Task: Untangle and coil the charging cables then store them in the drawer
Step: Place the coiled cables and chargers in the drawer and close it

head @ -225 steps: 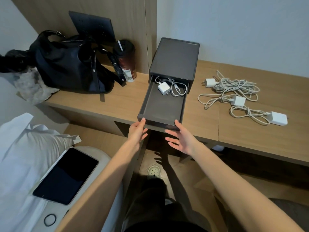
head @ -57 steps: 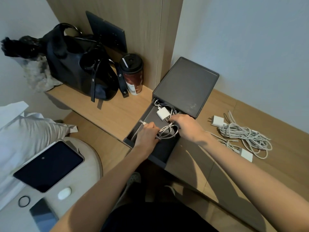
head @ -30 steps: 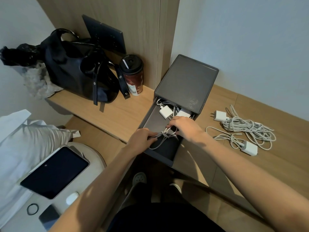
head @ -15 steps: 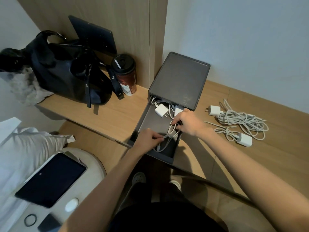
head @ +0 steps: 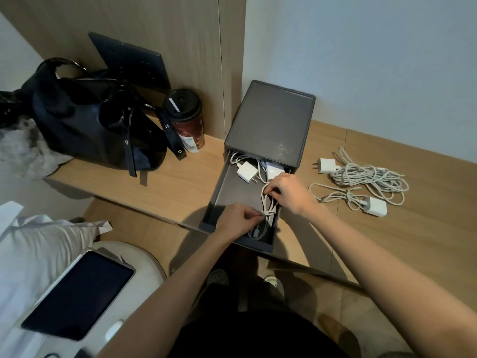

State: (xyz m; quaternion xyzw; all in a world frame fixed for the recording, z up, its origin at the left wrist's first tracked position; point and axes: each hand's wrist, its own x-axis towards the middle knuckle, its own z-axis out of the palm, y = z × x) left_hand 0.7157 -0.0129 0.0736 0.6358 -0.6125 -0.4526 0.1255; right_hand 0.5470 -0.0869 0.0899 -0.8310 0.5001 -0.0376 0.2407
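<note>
A dark grey drawer box (head: 268,120) stands on the wooden desk with its drawer (head: 232,192) pulled out toward me. Two white chargers (head: 247,172) lie at the drawer's back. Along the drawer's right side lies a white coiled cable (head: 268,205). My left hand (head: 236,220) pinches the cable near its wrapped middle. My right hand (head: 289,193) grips the coil's far end. On the desk to the right sits a tangled pile of white cables (head: 369,177) with two white plug adapters (head: 326,165).
A black bag (head: 95,122) and a dark lidded cup (head: 187,120) stand on the desk at the left. A dark panel (head: 129,60) leans against the wood wall. A tablet (head: 80,293) lies on a round stool at lower left, beside white bedding.
Both hands have kept hold of the cable inside the drawer. The coil now lies straighter along the drawer's right side, my right hand at its far end.
</note>
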